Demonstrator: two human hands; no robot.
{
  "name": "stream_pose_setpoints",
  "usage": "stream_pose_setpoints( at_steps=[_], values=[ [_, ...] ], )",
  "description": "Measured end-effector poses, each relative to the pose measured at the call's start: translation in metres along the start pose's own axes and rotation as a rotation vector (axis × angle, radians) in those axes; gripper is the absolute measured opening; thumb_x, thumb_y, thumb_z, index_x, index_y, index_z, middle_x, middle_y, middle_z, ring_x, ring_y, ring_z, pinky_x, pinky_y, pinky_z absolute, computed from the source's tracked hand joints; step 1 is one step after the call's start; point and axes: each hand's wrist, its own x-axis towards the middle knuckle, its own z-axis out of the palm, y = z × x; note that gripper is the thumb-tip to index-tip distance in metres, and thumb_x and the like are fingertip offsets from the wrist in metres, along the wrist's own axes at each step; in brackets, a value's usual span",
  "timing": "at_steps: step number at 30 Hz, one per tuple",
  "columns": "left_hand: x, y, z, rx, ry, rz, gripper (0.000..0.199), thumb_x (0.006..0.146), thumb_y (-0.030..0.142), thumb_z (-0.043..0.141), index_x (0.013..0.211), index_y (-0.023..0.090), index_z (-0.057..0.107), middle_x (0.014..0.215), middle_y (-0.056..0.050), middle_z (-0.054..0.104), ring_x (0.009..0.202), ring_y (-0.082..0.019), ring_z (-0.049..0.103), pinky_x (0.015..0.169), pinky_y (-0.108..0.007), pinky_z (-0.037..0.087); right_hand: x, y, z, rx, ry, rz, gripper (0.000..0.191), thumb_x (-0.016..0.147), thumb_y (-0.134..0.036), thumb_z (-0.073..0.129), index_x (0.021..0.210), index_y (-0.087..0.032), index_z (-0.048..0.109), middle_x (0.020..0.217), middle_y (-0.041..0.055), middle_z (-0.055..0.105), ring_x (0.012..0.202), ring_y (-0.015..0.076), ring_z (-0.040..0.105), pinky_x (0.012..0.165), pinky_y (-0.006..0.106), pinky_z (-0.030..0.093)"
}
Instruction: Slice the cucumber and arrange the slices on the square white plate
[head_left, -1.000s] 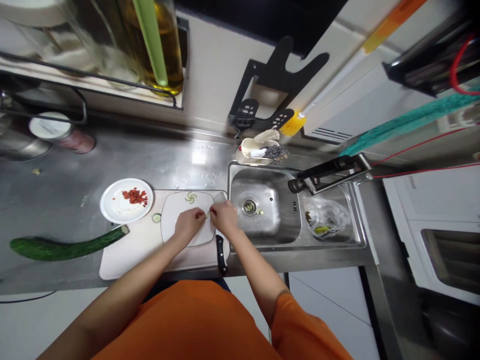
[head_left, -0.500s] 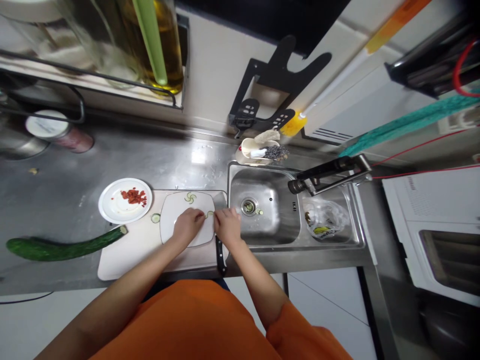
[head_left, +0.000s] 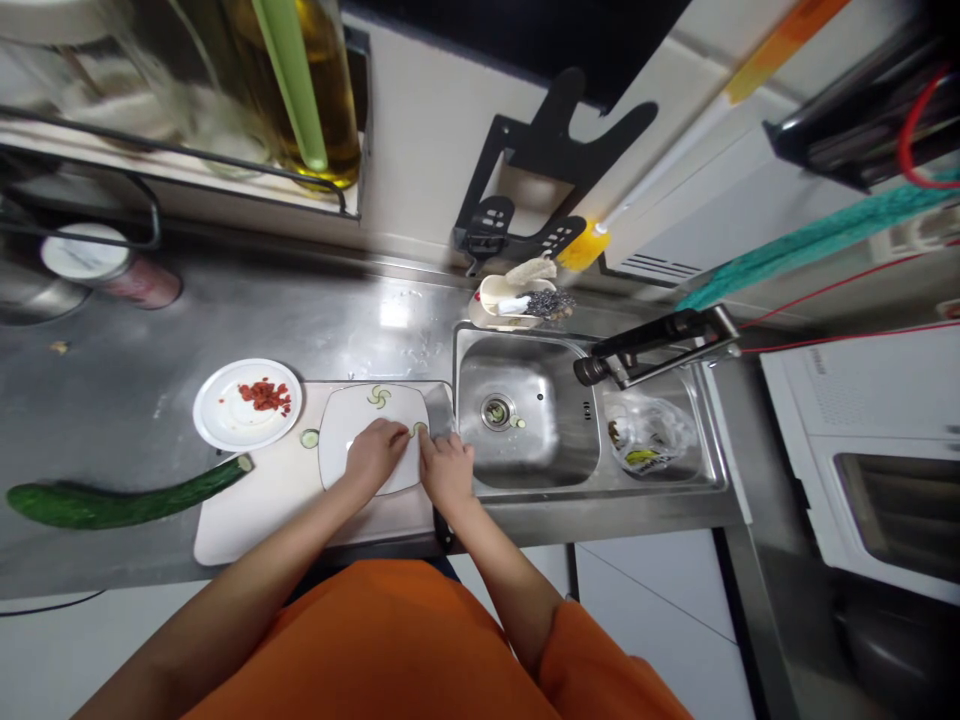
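Observation:
A white square plate point(head_left: 337, 420) lies on the pale cutting board point(head_left: 225, 520), with thin green slices arranged in a swirl point(head_left: 379, 398) near its far edge. My left hand point(head_left: 373, 455) is over the plate, fingertips pinched at a small curved green slice point(head_left: 418, 430). My right hand point(head_left: 447, 470) touches the same slice from the right with its index finger extended, the other fingers curled loosely. Beneath my right hand lies a knife, its black handle point(head_left: 442, 530) partly hidden. One round cucumber slice point(head_left: 309, 438) rests on the board left of the plate.
A white plate point(head_left: 214, 430) of red bits stands at the board's far left, beside a long cucumber point(head_left: 120, 508). The sink point(head_left: 555, 460) with a faucet point(head_left: 645, 350) is on the right. A jar point(head_left: 142, 280) stands at the back left.
My right hand has moved slightly left and down, its index finger now stretched to the curved slice. My left hand stays nearly in place. The view has shifted slightly.

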Motion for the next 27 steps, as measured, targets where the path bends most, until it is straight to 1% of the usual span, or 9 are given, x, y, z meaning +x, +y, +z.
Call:
stream_pose_setpoints(
  at_steps=[10, 13, 15, 18, 21, 23, 25, 27],
  values=[
    [0.002, -0.001, 0.002, 0.010, -0.023, -0.008, 0.024, 0.087, 0.034, 0.047, 0.091, 0.023, 0.068, 0.096, -0.004, 0.067, 0.094, -0.019, 0.060, 0.082, -0.027, 0.043, 0.000, -0.004, 0.000, -0.009, 0.017, 0.012, 0.043, 0.095, -0.020, 0.036, 0.137, -0.021, 0.044, 0.089, 0.0126, 0.064, 0.100, 0.0273, 0.048, 0.075, 0.037, 0.030],
    [0.001, -0.002, -0.001, -0.021, 0.010, 0.018, 0.024, 0.086, 0.034, 0.048, 0.092, 0.023, 0.068, 0.097, -0.005, 0.067, 0.094, -0.019, 0.060, 0.082, -0.027, 0.044, 0.000, -0.004, -0.002, 0.004, 0.023, 0.009, 0.041, 0.095, -0.022, 0.037, 0.135, -0.021, 0.046, 0.089, 0.0121, 0.064, 0.099, 0.0269, 0.048, 0.074, 0.037, 0.030],
    [-0.003, -0.007, -0.008, -0.043, 0.073, 0.043, 0.025, 0.086, 0.034, 0.048, 0.093, 0.021, 0.068, 0.097, -0.005, 0.068, 0.093, -0.019, 0.060, 0.084, -0.026, 0.044, -0.001, -0.004, -0.004, 0.018, 0.029, 0.011, 0.040, 0.095, -0.023, 0.037, 0.133, -0.022, 0.048, 0.088, 0.0112, 0.064, 0.098, 0.0264, 0.048, 0.074, 0.036, 0.029],
    [-0.017, -0.023, -0.029, -0.033, 0.198, 0.033, 0.027, 0.085, 0.035, 0.048, 0.097, 0.020, 0.068, 0.097, -0.005, 0.068, 0.087, -0.018, 0.061, 0.084, -0.026, 0.045, -0.005, -0.004, -0.006, 0.044, 0.046, 0.025, 0.036, 0.095, -0.025, 0.039, 0.128, -0.023, 0.054, 0.088, 0.0103, 0.064, 0.097, 0.0254, 0.048, 0.074, 0.035, 0.028],
    [-0.036, -0.051, -0.053, 0.033, 0.300, -0.056, 0.029, 0.083, 0.036, 0.050, 0.102, 0.021, 0.067, 0.101, -0.004, 0.068, 0.083, -0.018, 0.061, 0.082, -0.027, 0.045, -0.009, -0.008, -0.007, 0.067, 0.053, 0.031, 0.030, 0.095, -0.025, 0.041, 0.118, -0.024, 0.060, 0.086, 0.0092, 0.064, 0.096, 0.0240, 0.048, 0.073, 0.033, 0.027],
    [-0.048, -0.071, -0.064, 0.112, 0.349, -0.131, 0.031, 0.083, 0.036, 0.049, 0.105, 0.022, 0.066, 0.101, -0.004, 0.068, 0.086, -0.019, 0.061, 0.081, -0.027, 0.045, -0.012, -0.014, -0.007, 0.072, 0.047, 0.020, 0.027, 0.094, -0.026, 0.042, 0.111, -0.024, 0.063, 0.085, 0.0081, 0.064, 0.095, 0.0230, 0.048, 0.073, 0.032, 0.026],
    [-0.056, -0.087, -0.070, 0.195, 0.362, -0.189, 0.033, 0.083, 0.036, 0.048, 0.108, 0.022, 0.066, 0.101, -0.006, 0.068, 0.089, -0.021, 0.061, 0.081, -0.028, 0.045, -0.014, -0.021, -0.007, 0.072, 0.035, -0.002, 0.023, 0.094, -0.026, 0.043, 0.105, -0.025, 0.064, 0.084, 0.0069, 0.064, 0.094, 0.0223, 0.048, 0.072, 0.031, 0.026],
    [-0.061, -0.096, -0.071, 0.261, 0.344, -0.221, 0.035, 0.084, 0.037, 0.046, 0.110, 0.022, 0.065, 0.102, -0.006, 0.068, 0.091, -0.022, 0.061, 0.080, -0.029, 0.044, -0.016, -0.029, -0.006, 0.070, 0.017, -0.029, 0.021, 0.094, -0.025, 0.044, 0.103, -0.025, 0.064, 0.083, 0.0058, 0.064, 0.093, 0.0221, 0.048, 0.071, 0.031, 0.025]
  ],
)
